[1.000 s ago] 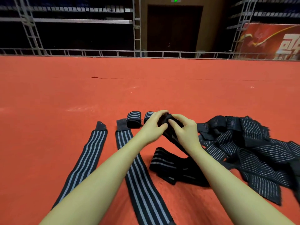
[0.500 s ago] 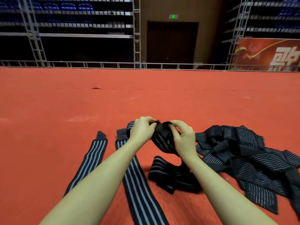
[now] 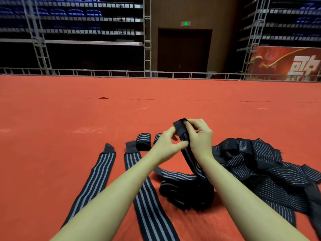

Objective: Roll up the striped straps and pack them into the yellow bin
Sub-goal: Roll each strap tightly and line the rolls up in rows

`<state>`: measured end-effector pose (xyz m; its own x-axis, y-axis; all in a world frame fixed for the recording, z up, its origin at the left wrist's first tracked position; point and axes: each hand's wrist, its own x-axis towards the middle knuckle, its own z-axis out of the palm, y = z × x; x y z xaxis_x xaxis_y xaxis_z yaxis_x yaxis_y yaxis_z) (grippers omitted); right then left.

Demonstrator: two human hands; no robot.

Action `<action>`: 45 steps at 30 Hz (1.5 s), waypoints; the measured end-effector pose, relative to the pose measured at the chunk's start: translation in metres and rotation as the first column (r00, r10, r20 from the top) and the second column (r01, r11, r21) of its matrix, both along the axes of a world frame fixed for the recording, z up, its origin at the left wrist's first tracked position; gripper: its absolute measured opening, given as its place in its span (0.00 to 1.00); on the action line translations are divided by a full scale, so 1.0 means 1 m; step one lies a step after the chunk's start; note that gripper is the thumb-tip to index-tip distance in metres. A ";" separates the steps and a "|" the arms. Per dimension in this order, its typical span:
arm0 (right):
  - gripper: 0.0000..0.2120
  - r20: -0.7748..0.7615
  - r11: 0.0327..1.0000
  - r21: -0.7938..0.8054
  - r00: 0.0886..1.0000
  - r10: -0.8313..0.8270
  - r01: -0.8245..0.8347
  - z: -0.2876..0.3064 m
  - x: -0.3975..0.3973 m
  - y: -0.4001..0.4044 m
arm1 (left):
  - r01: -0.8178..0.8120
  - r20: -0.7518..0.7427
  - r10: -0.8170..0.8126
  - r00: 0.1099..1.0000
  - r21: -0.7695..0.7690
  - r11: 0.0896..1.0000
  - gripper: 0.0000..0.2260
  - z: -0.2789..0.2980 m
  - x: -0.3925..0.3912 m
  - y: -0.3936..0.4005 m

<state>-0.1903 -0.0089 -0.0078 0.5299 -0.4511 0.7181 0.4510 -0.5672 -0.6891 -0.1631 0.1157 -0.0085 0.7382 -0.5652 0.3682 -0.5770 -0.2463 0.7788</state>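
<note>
red carpeted floor (image 3: 52,119) carries the work. right hand (image 3: 199,138) pinches the black end tab of a grey-striped black elastic strap (image 3: 188,159); left hand (image 3: 166,145) fingers curl beside it, barely touching. best to start the roll tight and square at the tab. yellow bin unseen.

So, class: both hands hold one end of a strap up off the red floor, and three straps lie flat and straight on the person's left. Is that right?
Not quite. The head view shows two flat straps, not three: one further left, the other passing under the left forearm. The rest stands: the left hand and right hand hold one end of a strap up off the red floor.
</note>
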 end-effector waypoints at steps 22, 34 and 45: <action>0.09 -0.649 0.956 0.015 0.725 0.233 -0.294 -0.046 -0.015 -0.015 | -0.396 0.423 0.292 0.858 0.183 0.900 0.21 0.025 0.020 0.046; 0.18 -0.666 0.843 -0.462 0.736 -0.122 -0.278 -0.087 -0.006 -0.011 | -0.386 0.366 0.205 0.908 0.534 0.752 0.22 -0.027 0.029 0.027; 0.23 -0.639 0.773 -0.562 0.748 -0.179 -0.294 -0.112 0.014 0.007 | -0.490 0.439 0.300 0.847 0.426 0.761 0.12 -0.047 0.052 0.027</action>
